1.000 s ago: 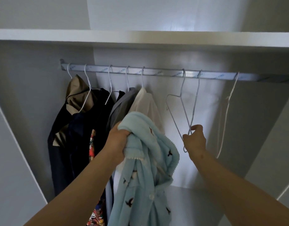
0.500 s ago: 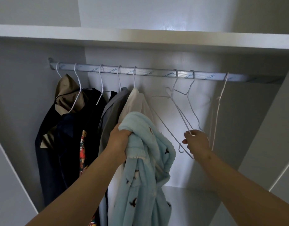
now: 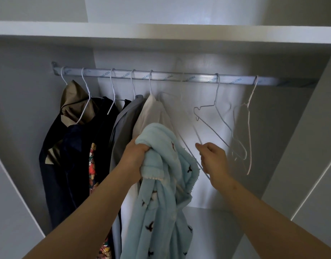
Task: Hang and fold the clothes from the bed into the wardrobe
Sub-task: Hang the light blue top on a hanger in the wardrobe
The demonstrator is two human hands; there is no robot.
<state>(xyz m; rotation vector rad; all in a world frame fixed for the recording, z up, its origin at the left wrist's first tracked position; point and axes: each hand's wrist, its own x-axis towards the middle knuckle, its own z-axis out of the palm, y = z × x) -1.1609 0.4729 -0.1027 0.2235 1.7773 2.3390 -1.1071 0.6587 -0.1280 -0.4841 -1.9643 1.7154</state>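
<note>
We see the left hand [image 3: 136,159] with its fingers curled tight into the upper bunch of the pale blue bird-print fleece [image 3: 161,193], which hangs below the fist in front of the open wardrobe [image 3: 21,109]. The right hand [image 3: 214,159] pinches a blurred white wire hanger [image 3: 185,143] just beside the fleece; we cannot tell whether its hook is on the rail [image 3: 198,78]. The rail carries a dark garment [image 3: 54,165], a grey garment [image 3: 121,131], a white shirt [image 3: 151,113] and two bare hangers [image 3: 217,90] at right.

Pale lettering reading "HANG HONG" repeats at a slant along the metal hanging rail [image 3: 179,78] inside the wardrobe [image 3: 21,94]; several repeats are only partly legible.
</note>
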